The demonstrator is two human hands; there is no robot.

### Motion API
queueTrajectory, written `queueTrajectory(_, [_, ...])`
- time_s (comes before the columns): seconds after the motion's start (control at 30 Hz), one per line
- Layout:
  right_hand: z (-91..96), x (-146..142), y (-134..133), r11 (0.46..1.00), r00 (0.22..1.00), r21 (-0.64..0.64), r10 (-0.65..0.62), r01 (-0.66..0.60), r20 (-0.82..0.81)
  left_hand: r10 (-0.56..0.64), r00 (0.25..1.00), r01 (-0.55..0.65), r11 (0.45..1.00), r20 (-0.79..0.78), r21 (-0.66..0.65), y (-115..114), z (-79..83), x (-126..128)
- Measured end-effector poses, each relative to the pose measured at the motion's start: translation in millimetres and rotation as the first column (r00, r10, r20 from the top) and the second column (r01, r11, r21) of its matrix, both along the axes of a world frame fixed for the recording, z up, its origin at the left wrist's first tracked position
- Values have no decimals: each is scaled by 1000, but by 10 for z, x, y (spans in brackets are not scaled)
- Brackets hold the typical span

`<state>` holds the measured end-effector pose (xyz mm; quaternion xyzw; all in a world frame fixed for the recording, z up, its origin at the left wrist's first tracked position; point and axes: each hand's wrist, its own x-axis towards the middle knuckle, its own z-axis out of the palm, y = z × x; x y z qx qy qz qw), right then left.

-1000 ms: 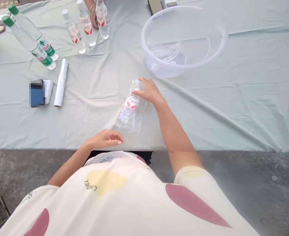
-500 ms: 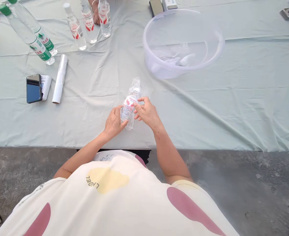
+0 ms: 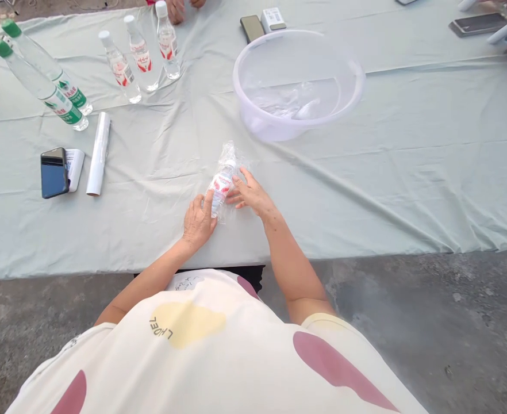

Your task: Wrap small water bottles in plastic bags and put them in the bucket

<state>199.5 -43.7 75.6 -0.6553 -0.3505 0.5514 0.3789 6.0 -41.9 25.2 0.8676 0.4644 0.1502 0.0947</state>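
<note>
A small clear water bottle with a red label (image 3: 221,181), wrapped in clear plastic film, lies on the pale green tablecloth (image 3: 408,155) near the front edge. My left hand (image 3: 198,217) grips its lower end, thumb along the side. My right hand (image 3: 250,192) rests against the bottle's right side, fingers pressed on the film. Loose film bunches beyond the bottle's cap end.
A clear plastic basin (image 3: 297,83) stands behind the bottle. At left lie a roll of film (image 3: 98,154), a phone (image 3: 54,172), two green-capped bottles (image 3: 42,86) and three red-label bottles (image 3: 141,49). Other people's hands (image 3: 180,7) show at the far edge, with phones.
My left hand came up from the table edge and took hold of the bottle's lower end. My right hand slid from the cap end down to the bottle's side. The bottle drew closer.
</note>
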Motion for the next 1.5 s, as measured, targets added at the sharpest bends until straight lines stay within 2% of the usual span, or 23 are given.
queueTrajectory(0.2, [80,342,493,997,998,-76,-26,30,54,3,999,1,996,-41,92,-15,-37,18])
queueTrajectory(0.3, [85,467,624,985,972,13,-172,173,162,14,997,-3,992,-81,126,-34,-44,49])
queueTrajectory(0.37, [53,516,671,973,932,117,-227,201,283,16,994,0,989,-108,146,-53,-46,70])
queueTrajectory(0.43, [-7,529,712,967,888,234,-196,104,417,16,990,9,984,-138,180,-80,-47,93])
queueTrajectory(0.5, [-76,512,763,938,841,342,-141,-55,523,-3,986,41,973,-166,228,-115,-44,123])
queueTrajectory(0.6, [-146,461,848,889,786,388,-53,-244,616,-72,978,121,959,-193,257,-177,-14,198])
queueTrajectory(0.7, [-161,427,880,889,757,316,51,-332,651,-177,959,215,963,-220,164,-228,59,302])
queueTrajectory(0.8, [-170,442,827,888,732,304,52,-345,679,-258,929,282,958,-266,58,-258,157,374])
queueTrajectory(1.0, [-272,525,574,929,740,255,30,-269,672,-356,894,360,932,-272,-36,-301,278,244])
queueTrajectory(1.13, [-327,481,397,956,713,234,-39,-178,700,-381,910,357,921,-162,-158,-379,249,149])
queueTrajectory(1.2, [-322,428,328,976,734,205,-85,-75,674,-382,922,358,902,-59,-242,-432,192,145])
queueTrajectory(1.27, [-296,363,275,983,796,177,-146,49,587,-381,923,377,869,53,-320,-483,117,152])
queueTrajectory(1.37, [-242,261,199,965,933,151,-250,216,260,-363,896,439,807,256,-395,-525,28,123])
queueTrajectory(1.43, [-210,207,127,946,954,152,-297,288,44,-353,844,510,761,404,-400,-517,22,39])
queueTrajectory(1.5, [-179,179,31,924,942,192,-334,332,-20,-346,770,590,705,536,-393,-478,67,-105])
